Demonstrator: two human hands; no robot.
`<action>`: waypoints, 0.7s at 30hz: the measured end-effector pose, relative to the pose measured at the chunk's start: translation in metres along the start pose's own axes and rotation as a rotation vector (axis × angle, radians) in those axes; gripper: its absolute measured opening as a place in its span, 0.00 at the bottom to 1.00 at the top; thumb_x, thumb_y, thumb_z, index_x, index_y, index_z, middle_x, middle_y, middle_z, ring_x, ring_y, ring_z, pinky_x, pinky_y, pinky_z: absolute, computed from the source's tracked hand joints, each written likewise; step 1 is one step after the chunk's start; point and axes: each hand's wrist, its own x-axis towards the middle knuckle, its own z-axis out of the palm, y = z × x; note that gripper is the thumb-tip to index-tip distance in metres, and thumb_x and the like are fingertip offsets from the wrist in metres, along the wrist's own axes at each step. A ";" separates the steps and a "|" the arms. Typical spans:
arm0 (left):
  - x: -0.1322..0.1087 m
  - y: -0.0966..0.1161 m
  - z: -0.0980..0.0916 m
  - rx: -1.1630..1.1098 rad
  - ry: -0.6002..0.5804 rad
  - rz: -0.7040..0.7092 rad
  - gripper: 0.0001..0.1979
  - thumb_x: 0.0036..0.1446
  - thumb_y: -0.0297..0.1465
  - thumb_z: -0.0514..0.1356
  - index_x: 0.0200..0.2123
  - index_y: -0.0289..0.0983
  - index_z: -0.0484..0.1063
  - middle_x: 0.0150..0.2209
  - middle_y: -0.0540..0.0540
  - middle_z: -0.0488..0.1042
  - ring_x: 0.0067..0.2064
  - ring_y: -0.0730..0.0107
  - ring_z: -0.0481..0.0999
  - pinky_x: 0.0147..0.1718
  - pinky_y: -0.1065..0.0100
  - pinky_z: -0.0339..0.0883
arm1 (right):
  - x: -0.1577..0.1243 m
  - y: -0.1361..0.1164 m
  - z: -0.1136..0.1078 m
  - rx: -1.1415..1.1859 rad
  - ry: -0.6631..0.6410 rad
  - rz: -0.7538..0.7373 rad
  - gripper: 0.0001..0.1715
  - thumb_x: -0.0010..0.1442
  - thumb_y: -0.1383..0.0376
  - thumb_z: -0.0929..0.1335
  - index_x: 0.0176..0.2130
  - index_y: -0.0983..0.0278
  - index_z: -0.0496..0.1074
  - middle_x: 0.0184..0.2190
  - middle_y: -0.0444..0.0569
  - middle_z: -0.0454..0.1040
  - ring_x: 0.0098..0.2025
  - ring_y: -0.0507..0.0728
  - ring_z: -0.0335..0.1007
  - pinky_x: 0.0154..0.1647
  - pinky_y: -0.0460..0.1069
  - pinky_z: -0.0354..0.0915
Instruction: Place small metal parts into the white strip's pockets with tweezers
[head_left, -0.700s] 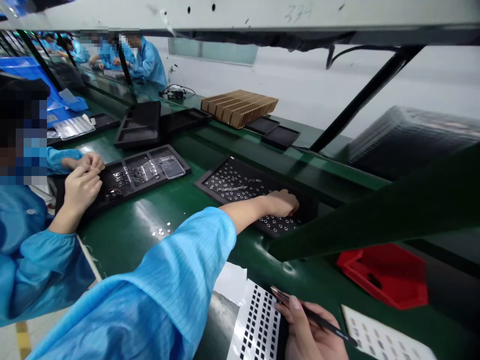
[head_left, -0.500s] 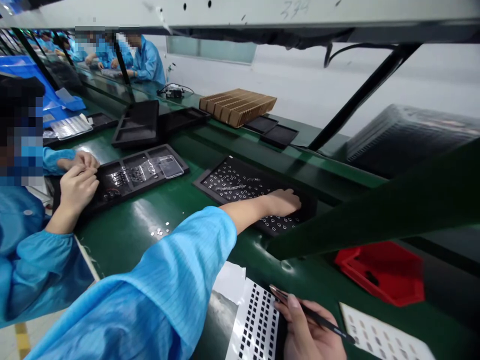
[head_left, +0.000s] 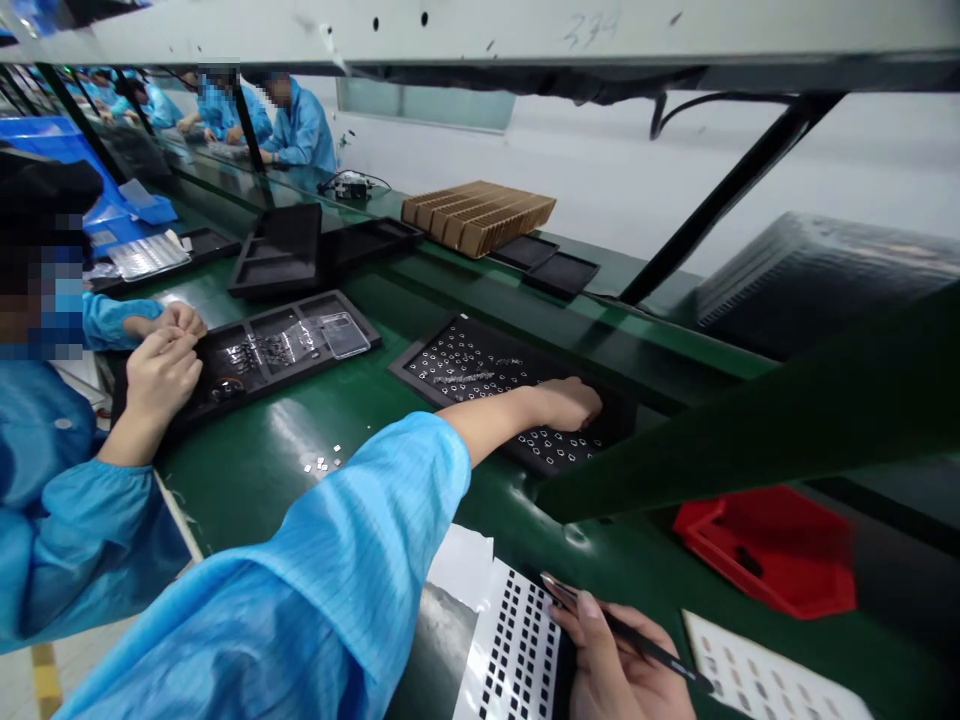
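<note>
Little has moved since earlier: left hand still rests on the black parts tray at frame center, grip state hard to tell. Right hand, bottom center, grips tweezers beside the sticker sheet.
</note>
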 end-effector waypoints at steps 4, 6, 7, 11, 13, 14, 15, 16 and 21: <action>-0.003 0.010 0.006 0.137 0.027 0.062 0.12 0.67 0.23 0.63 0.50 0.31 0.84 0.60 0.31 0.80 0.65 0.40 0.73 0.53 0.53 0.74 | -0.002 -0.003 0.001 -0.013 -0.025 -0.011 0.42 0.45 0.37 0.86 0.42 0.62 0.74 0.32 0.49 0.87 0.34 0.57 0.88 0.35 0.43 0.80; -0.005 0.015 0.008 0.186 0.052 0.093 0.14 0.68 0.20 0.59 0.49 0.32 0.85 0.59 0.32 0.81 0.65 0.43 0.74 0.54 0.53 0.73 | -0.004 -0.005 0.001 -0.013 -0.031 -0.014 0.42 0.45 0.37 0.86 0.42 0.62 0.74 0.32 0.49 0.87 0.34 0.58 0.89 0.35 0.43 0.80; -0.006 0.016 0.008 0.205 0.062 0.106 0.16 0.69 0.18 0.57 0.49 0.32 0.85 0.58 0.33 0.81 0.65 0.44 0.74 0.55 0.54 0.72 | -0.004 -0.006 0.002 -0.012 -0.029 -0.011 0.42 0.45 0.37 0.86 0.42 0.62 0.74 0.32 0.49 0.87 0.34 0.58 0.89 0.36 0.43 0.80; -0.009 0.017 0.007 0.251 0.077 0.112 0.20 0.71 0.18 0.52 0.50 0.33 0.85 0.60 0.33 0.80 0.66 0.44 0.72 0.56 0.52 0.71 | -0.004 -0.006 0.002 -0.025 -0.021 -0.002 0.43 0.44 0.36 0.86 0.41 0.62 0.74 0.32 0.49 0.87 0.34 0.56 0.88 0.36 0.41 0.79; -0.010 0.014 0.004 0.254 0.065 0.086 0.19 0.69 0.18 0.54 0.51 0.31 0.84 0.62 0.32 0.79 0.65 0.42 0.73 0.54 0.52 0.72 | -0.003 -0.005 0.002 -0.030 -0.037 -0.008 0.42 0.46 0.36 0.86 0.42 0.62 0.74 0.32 0.49 0.87 0.35 0.58 0.89 0.35 0.43 0.80; -0.010 0.011 0.003 0.251 0.054 0.072 0.18 0.68 0.18 0.55 0.52 0.31 0.84 0.63 0.32 0.78 0.65 0.41 0.74 0.52 0.52 0.73 | -0.002 -0.004 0.001 -0.029 -0.045 -0.012 0.42 0.46 0.36 0.85 0.42 0.62 0.74 0.32 0.50 0.87 0.35 0.59 0.89 0.35 0.44 0.81; -0.010 0.009 0.002 0.246 0.043 0.061 0.18 0.68 0.19 0.56 0.52 0.31 0.84 0.63 0.32 0.78 0.64 0.42 0.74 0.51 0.53 0.74 | -0.002 -0.004 0.001 -0.027 -0.052 -0.013 0.42 0.47 0.36 0.85 0.42 0.62 0.74 0.33 0.50 0.88 0.35 0.60 0.89 0.35 0.44 0.81; -0.010 0.006 0.001 0.240 0.033 0.054 0.17 0.67 0.20 0.57 0.52 0.32 0.84 0.63 0.33 0.78 0.64 0.42 0.74 0.49 0.54 0.74 | -0.002 -0.003 0.001 -0.025 -0.057 -0.010 0.42 0.47 0.37 0.85 0.43 0.62 0.74 0.33 0.51 0.88 0.36 0.60 0.89 0.35 0.44 0.81; -0.009 0.002 0.001 0.229 0.012 0.074 0.11 0.69 0.27 0.63 0.50 0.34 0.84 0.63 0.34 0.79 0.65 0.42 0.74 0.50 0.55 0.74 | -0.003 -0.003 0.000 -0.022 -0.043 -0.013 0.41 0.48 0.38 0.85 0.43 0.62 0.74 0.34 0.51 0.88 0.36 0.59 0.89 0.35 0.44 0.81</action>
